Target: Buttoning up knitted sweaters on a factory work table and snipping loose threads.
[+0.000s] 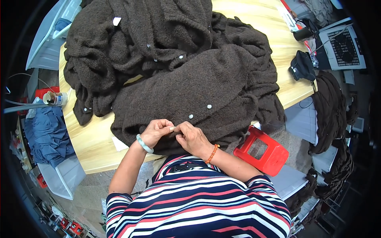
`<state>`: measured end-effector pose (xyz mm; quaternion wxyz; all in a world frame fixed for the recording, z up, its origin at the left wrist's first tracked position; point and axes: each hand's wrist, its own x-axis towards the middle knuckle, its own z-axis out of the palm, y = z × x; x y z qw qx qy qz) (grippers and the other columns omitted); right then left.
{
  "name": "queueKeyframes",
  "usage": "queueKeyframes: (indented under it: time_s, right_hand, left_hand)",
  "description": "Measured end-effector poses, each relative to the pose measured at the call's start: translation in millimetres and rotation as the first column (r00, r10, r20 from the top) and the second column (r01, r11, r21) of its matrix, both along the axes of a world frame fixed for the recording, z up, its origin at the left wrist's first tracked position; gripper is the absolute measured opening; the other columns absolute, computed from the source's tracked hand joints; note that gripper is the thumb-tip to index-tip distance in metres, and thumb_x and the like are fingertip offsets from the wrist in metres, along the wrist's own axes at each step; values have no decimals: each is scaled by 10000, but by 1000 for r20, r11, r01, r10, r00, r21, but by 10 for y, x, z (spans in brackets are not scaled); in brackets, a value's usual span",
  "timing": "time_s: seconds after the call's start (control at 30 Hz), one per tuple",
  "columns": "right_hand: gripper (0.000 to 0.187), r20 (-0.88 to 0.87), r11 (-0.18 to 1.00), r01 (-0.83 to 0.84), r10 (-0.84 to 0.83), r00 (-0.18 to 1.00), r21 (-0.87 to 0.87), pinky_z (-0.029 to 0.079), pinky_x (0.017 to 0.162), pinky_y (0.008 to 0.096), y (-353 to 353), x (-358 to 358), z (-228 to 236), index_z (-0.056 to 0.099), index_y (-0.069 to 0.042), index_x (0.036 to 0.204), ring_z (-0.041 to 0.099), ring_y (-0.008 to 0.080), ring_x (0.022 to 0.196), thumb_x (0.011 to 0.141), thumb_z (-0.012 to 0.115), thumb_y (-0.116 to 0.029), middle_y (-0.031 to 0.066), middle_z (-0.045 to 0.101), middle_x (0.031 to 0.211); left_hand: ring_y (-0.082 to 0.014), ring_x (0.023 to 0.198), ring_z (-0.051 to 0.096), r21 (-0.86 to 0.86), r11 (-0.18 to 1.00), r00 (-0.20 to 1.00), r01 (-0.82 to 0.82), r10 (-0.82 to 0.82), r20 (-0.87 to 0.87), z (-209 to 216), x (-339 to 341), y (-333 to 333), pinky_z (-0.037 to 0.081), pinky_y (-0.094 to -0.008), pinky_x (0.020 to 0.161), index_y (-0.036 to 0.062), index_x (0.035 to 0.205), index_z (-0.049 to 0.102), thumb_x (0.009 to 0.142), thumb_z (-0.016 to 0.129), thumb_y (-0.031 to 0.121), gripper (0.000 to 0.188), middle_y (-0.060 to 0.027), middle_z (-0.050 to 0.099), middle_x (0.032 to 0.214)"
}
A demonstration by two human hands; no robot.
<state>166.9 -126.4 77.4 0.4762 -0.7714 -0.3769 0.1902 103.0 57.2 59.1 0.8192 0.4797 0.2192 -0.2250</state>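
Note:
A dark brown knitted cardigan [178,87] lies across the near side of the table in front of me. Two sparkly round buttons, one of them a silvery button [209,106], show on its front. At the garment's near edge my left hand [156,131] is closed, thumb and fingertips pinched together. My right hand [192,137] meets it there, its fingers curled and pressed on the knit. The fingertips of both hands almost touch. Whatever small thing may be between them is too small to make out.
More brown knitwear [139,35] is heaped on the far part of the wooden table [95,152]. A jar [55,98] stands at the left edge, a black cap-like item [300,66] at the right. A red stool [264,152] is beside me. Bins hold blue cloth [47,133] and brown garments [331,107].

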Motion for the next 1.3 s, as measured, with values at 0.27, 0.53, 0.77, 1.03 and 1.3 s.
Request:
queueKeyframes:
  time_s: [0.27, 0.53, 0.77, 1.03, 1.3]
  right_hand:
    - [332, 32, 998, -38, 40, 999, -58, 515, 693, 404, -5, 7, 17, 518, -1, 1090, 610, 339, 807, 776, 621, -22, 155, 562, 867]
    - [192, -118, 998, -32, 26, 993, -52, 524, 668, 404, 11, 120, -93, 594, 18, 944, 629, 337, 738, 771, 629, -57, 174, 606, 843]
    - [176, -186, 983, -134, 109, 976, -129, 526, 690, 407, 34, 165, -23, 614, 35, 930, 635, 347, 758, 785, 621, -66, 193, 623, 850]
    - [194, -210, 954, -217, 173, 962, -206, 504, 786, 434, 24, 197, -29, 614, 58, 958, 617, 387, 880, 784, 603, -25, 228, 617, 922]
    - [183, -29, 981, -102, 98, 995, -168, 512, 720, 404, 7, 65, -208, 604, 29, 977, 610, 354, 847, 796, 585, 18, 184, 585, 895]
  left_hand:
    - [-54, 700, 459, -89, 996, 1000, -21, 20, -15, -64, -67, 12, 380, -196, 664, 31, 889, 621, 868, 673, 186, 165, 29, 569, 788]
    - [-133, 841, 618, 318, 939, 977, -130, 67, 203, 198, -166, -153, 478, -254, 739, -19, 959, 632, 827, 658, 35, 145, -40, 643, 851]
    - [-268, 750, 637, 785, 581, 873, -213, -248, 420, 102, -174, -163, 499, -309, 673, -42, 868, 632, 757, 618, -30, 113, -146, 635, 819]
    - [-280, 726, 607, 797, 579, 904, -174, -226, 362, -29, -204, -210, 477, -330, 666, -23, 864, 581, 780, 568, -25, 84, -142, 601, 791]
    - [-258, 747, 611, 792, 577, 904, -198, -206, 376, -77, -231, -238, 474, -321, 691, -23, 897, 575, 786, 552, -20, 114, -137, 601, 805]
